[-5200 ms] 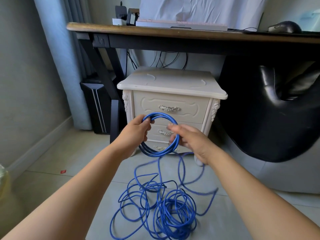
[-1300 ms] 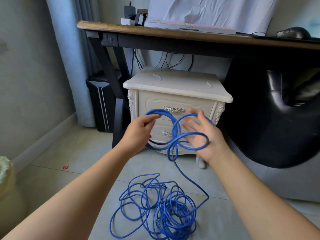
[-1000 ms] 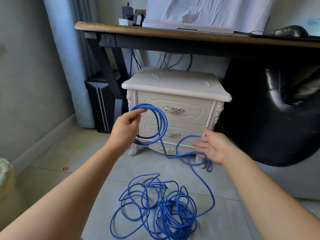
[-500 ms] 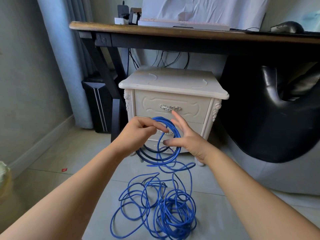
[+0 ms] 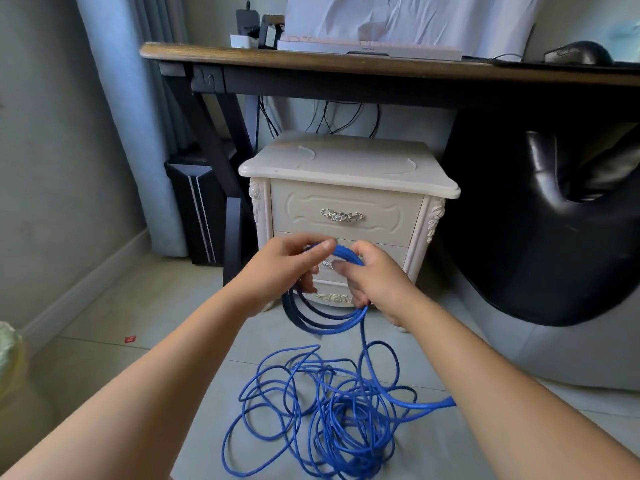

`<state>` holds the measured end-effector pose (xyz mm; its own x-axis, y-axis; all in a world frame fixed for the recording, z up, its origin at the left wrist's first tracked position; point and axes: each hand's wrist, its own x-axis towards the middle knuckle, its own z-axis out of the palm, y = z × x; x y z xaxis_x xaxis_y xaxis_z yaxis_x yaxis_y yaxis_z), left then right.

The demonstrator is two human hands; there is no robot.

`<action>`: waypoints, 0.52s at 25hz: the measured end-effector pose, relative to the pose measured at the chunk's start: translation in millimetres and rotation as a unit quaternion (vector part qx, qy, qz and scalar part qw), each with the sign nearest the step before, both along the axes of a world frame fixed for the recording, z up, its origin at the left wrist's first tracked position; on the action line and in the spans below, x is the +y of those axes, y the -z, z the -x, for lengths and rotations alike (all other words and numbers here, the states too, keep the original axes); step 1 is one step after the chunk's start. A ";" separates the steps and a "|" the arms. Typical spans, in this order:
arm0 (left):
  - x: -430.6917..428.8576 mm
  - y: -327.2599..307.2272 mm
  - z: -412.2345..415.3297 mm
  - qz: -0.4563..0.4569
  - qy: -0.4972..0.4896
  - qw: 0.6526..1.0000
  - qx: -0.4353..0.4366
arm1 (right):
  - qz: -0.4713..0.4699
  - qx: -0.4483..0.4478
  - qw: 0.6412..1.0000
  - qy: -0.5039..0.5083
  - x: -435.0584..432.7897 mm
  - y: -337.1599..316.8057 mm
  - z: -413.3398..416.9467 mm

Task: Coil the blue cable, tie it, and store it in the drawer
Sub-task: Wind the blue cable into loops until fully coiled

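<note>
Blue cable half coiled in front of the nightstand; both hands were on the coil.
Left hand (image 5: 280, 271) grip pinched the top of the blue cable (image 5: 330, 320) coil, and right hand (image 5: 377, 282) grip curled round the same bundle just beside it. Most of the cable lay tangled on the floor (image 5: 104, 341). My read: anchor with the left, feed same-size loops with the right, and free the snarl before pulling. The top drawer (image 5: 377, 206) was shut. The mark on the keyboard (image 5: 369, 50) on the table (image 5: 214, 58) was too small to read.
</note>
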<state>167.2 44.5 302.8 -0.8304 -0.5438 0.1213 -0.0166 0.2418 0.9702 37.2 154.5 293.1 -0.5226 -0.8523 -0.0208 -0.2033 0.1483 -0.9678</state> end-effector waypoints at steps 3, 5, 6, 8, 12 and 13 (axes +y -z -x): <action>5.1 5.3 6.9 0.168 -0.021 0.982 -0.084 | -0.066 0.201 0.977 -0.001 0.2 -1.7 -4.4; 7.3 6.1 14.6 0.264 -0.028 0.956 -0.122 | -0.055 0.234 0.971 0.008 -0.1 -1.1 -7.7; 7.7 5.5 17.8 0.294 -0.029 0.947 -0.128 | -0.044 0.224 0.973 0.018 0.6 -1.5 -7.7; 6.2 4.2 20.2 0.313 -0.049 0.942 -0.114 | -0.021 0.163 0.986 0.020 2.8 -4.1 -3.2; -2.0 5.4 17.1 0.216 -0.128 0.967 -0.036 | -0.058 0.006 0.995 -0.075 15.0 -6.5 14.4; -2.5 6.8 16.4 0.188 -0.142 0.972 -0.031 | -0.074 -0.045 0.991 -0.102 18.4 -4.5 18.9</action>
